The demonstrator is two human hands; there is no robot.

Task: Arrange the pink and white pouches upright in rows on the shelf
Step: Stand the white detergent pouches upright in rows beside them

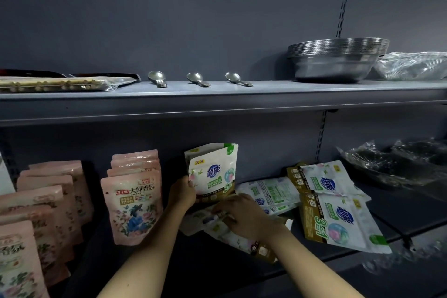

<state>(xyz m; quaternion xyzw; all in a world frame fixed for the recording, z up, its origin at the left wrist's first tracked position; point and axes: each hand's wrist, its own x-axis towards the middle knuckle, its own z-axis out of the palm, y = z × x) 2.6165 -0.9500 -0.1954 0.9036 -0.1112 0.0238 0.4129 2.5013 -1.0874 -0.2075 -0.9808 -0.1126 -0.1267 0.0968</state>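
Observation:
Pink pouches stand upright in two rows on the lower shelf (150,259): one row at far left (46,203) and one beside it (134,203). My left hand (182,195) grips the left edge of an upright white pouch (212,172), with more white pouches upright behind it. My right hand (238,214) is low in front of it and pinches a white pouch lying flat (232,237). Several more white pouches lie flat in a loose pile (331,203) to the right.
The upper shelf (217,101) carries three metal spoons (197,79), a stack of steel bowls (337,59), flat packets (55,83) at left and a clear plastic bag (411,65). Dark plastic-wrapped goods (396,162) lie at the lower shelf's right end.

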